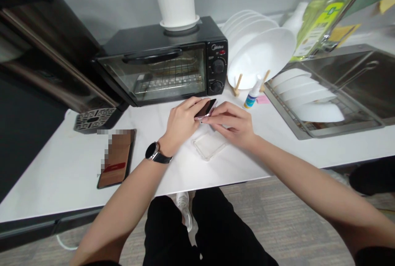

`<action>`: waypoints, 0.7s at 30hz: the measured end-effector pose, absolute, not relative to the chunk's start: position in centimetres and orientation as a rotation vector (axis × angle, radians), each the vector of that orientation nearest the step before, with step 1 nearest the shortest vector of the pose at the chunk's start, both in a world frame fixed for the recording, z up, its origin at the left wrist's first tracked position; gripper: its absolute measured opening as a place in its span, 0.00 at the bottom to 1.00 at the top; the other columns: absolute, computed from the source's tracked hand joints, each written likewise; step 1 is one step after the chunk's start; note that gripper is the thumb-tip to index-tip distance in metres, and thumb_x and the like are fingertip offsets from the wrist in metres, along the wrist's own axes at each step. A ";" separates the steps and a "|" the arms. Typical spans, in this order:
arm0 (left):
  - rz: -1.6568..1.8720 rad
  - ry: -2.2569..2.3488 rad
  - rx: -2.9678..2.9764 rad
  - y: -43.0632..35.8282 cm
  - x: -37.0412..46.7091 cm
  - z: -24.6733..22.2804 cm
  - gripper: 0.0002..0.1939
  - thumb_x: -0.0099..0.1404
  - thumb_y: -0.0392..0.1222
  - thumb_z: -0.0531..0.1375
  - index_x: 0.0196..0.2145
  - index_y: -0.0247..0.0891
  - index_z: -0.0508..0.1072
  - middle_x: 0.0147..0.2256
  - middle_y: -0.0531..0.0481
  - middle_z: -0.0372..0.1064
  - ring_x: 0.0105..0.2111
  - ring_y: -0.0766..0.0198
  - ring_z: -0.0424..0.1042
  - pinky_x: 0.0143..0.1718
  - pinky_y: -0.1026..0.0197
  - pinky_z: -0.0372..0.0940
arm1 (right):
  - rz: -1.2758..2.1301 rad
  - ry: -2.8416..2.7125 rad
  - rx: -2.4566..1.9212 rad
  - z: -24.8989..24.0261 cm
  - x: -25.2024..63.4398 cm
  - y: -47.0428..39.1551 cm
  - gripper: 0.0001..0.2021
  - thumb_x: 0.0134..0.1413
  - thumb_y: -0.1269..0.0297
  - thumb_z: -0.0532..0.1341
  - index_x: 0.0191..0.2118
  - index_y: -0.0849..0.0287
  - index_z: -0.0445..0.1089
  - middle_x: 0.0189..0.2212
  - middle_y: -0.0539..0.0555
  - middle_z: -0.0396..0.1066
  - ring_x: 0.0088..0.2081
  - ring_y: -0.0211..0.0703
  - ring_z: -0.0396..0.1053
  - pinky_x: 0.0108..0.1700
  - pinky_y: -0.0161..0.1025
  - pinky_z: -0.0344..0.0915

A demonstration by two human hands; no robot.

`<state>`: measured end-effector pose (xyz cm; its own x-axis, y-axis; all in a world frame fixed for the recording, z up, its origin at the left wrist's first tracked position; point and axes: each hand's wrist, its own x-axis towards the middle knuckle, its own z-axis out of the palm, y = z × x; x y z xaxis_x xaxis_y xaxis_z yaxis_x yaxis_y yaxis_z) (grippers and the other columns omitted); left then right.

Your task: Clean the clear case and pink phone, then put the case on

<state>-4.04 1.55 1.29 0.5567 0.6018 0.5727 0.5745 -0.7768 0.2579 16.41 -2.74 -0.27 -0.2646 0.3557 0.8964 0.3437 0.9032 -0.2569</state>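
A small phone with a dark screen (206, 109) is held between my two hands, tilted a little above the white counter. My left hand (185, 118), with a black watch (152, 151) on its wrist, wraps its fingers round the phone's left side. From the right, my right hand (233, 124) pinches the phone's lower edge with thumb and fingers; whether a small part sits in that pinch I cannot make out. Just below the hands, a clear phone case (209, 146) lies flat on the counter (182, 171).
Behind my hands stands a black toaster oven (154, 72). A dark tablet (117, 157) lies left. On the right are a small spray bottle (253, 94), a pink sticky note (263, 100), racked white plates (262, 54) and a sink (298, 132) holding white bowls (317, 112).
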 end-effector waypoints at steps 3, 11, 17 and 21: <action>1.041 1.002 2.729 1.7 -4.2 1.4 0.26 0.69 0.28 0.56 0.61 0.39 0.76 0.55 0.44 0.78 0.51 0.57 0.78 0.52 0.56 0.74 | 0.014 -1.814 -0.508 -0.5 16.1 -2.6 0.17 0.68 0.71 0.65 0.56 0.43 0.79 0.41 0.50 0.75 0.41 0.37 0.76 0.39 0.36 0.76; 1.039 0.968 2.717 1.8 -4.6 1.8 0.26 0.70 0.31 0.55 0.63 0.40 0.75 0.55 0.44 0.77 0.54 0.56 0.76 0.56 0.55 0.71 | 0.077 -1.660 -0.712 -0.3 16.6 -2.7 0.09 0.70 0.60 0.63 0.48 0.44 0.83 0.38 0.51 0.78 0.39 0.40 0.75 0.42 0.43 0.77; 1.138 0.811 2.440 1.6 -4.5 2.5 0.19 0.77 0.50 0.57 0.59 0.44 0.78 0.55 0.43 0.77 0.55 0.54 0.76 0.60 0.50 0.69 | 0.272 -1.472 -0.968 -0.6 17.8 -0.5 0.11 0.68 0.55 0.65 0.46 0.50 0.83 0.37 0.53 0.75 0.40 0.41 0.73 0.38 0.39 0.76; 1.151 0.697 1.778 1.1 -3.6 3.4 0.32 0.75 0.69 0.50 0.59 0.46 0.76 0.51 0.42 0.76 0.51 0.52 0.77 0.55 0.46 0.73 | 0.380 -1.462 -0.991 -1.1 18.0 0.3 0.11 0.67 0.56 0.66 0.49 0.53 0.81 0.39 0.52 0.76 0.41 0.40 0.73 0.40 0.37 0.76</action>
